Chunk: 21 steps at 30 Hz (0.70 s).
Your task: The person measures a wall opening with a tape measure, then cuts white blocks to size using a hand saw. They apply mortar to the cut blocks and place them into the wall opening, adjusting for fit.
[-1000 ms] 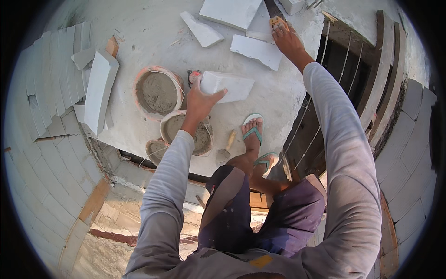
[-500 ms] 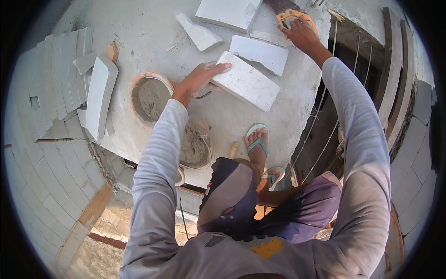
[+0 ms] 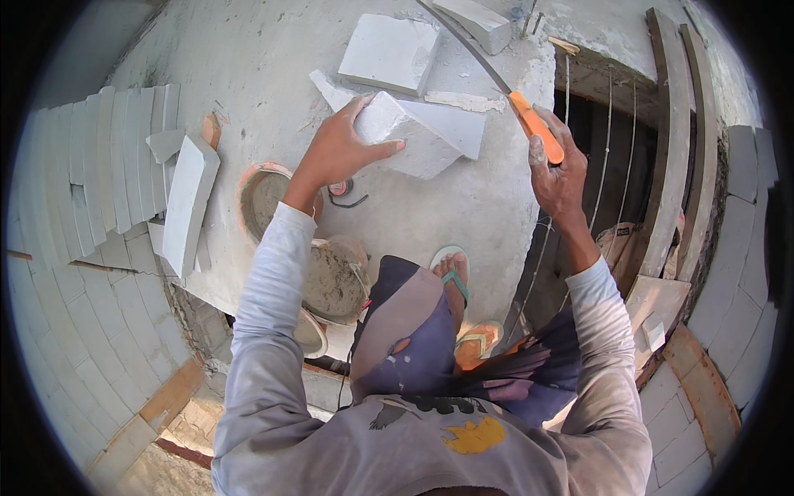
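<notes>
My left hand [image 3: 333,155] is wrapped round the near left end of a white lightweight block [image 3: 413,142], thumb along its side. The block is tipped up on edge above another pale slab [image 3: 465,129]. In my right hand [image 3: 562,175] is a handsaw [image 3: 529,116], gripped by its orange handle, right of the block and apart from it. Its long thin blade points up and to the left. Past the block lies a squarish white block [image 3: 390,51], and a cut piece [image 3: 478,25] lies behind the blade.
Buckets of grey mortar [image 3: 335,283] stand left of my feet, by a small round red-and-black item [image 3: 340,188]. At far left lean several stacked slabs [image 3: 124,157]. Right of the concrete slab's edge is an opening crossed by thin rods [image 3: 607,132], with wooden planks [image 3: 667,140] beyond.
My right hand has brought the saw nearer and turned its blade into view. My left hand has shifted slightly, and the block is now tilted up with its end toward me.
</notes>
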Motion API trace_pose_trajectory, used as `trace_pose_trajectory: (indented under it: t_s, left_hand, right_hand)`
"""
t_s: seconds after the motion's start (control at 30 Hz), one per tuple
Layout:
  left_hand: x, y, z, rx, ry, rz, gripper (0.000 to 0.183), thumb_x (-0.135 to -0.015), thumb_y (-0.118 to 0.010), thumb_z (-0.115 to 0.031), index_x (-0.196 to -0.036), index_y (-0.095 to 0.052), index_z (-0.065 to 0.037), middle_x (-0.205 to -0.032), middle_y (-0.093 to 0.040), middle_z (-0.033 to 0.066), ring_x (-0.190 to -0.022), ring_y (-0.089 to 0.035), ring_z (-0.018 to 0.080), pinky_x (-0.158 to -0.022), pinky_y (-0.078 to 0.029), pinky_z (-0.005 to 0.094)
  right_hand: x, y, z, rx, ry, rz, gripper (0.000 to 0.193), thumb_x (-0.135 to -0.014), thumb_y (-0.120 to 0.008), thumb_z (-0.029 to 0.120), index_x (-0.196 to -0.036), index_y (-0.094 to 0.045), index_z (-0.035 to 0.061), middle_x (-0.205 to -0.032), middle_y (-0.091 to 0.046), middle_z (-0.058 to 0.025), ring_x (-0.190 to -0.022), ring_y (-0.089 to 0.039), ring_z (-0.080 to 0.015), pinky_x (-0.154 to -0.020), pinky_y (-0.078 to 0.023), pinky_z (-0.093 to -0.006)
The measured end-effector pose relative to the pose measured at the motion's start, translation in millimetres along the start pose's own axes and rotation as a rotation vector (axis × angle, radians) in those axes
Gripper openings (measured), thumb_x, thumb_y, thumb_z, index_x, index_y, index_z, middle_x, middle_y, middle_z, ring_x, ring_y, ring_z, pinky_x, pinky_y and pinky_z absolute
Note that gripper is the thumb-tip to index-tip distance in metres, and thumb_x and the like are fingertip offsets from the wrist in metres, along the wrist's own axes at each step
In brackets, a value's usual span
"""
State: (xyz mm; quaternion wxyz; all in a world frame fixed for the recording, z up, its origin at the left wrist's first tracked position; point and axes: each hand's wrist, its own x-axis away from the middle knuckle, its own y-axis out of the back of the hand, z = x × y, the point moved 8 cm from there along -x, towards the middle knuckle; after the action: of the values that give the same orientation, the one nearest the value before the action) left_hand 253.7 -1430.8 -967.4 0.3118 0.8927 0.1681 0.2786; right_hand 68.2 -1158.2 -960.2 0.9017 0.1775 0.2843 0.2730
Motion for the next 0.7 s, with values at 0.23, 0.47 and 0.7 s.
trace_pose_trajectory:
  t_s: [0.23,0.47,0.7]
  left_hand:
    - [-7.4,-14.8,-57.4,-0.379,-0.231,-0.093,0.092,-0.073,-0.089,-0.035,-0.147,-0.051,0.003,-0.14,-0.06,0.0254,-0.132,-0.055,0.0385,-0.113,-0.044,0.0437]
    - [0.5,-43.7,-63.0,-0.482,-0.444,-0.338,0.088,-0.066,-0.09,-0.022,-0.145,-0.055,-0.003,-0.132,-0.063,0.0191,-0.124,-0.054,0.0386,-0.11,-0.044,0.0462]
    - [-23.5,-39.6,-64.4,-0.5,-0.505,-0.459,0.085,-0.069,-0.088,-0.022,-0.144,-0.055,-0.004,-0.128,-0.062,0.0182,-0.12,-0.054,0.0388,-0.109,-0.044,0.0476]
  right_hand:
    - [96.5,-3.0,66.4,-0.197,-0.473,0.002,0.041,-0.099,-0.068,0.017,-0.134,-0.065,-0.0039,-0.12,-0.075,-0.0222,-0.107,-0.075,-0.0301,-0.093,-0.057,-0.0365]
    - [122.5,13.4,65.1,-0.107,-0.389,-0.154,0.044,-0.09,-0.074,0.008,-0.131,-0.065,-0.0064,-0.1,-0.076,-0.0233,-0.086,-0.078,-0.0338,-0.076,-0.06,-0.038]
    - [116.0,13.8,51.7,-0.062,-0.314,-0.16,0.044,-0.09,-0.074,0.008,-0.131,-0.065,-0.0053,-0.102,-0.076,-0.023,-0.084,-0.078,-0.0331,-0.075,-0.06,-0.037]
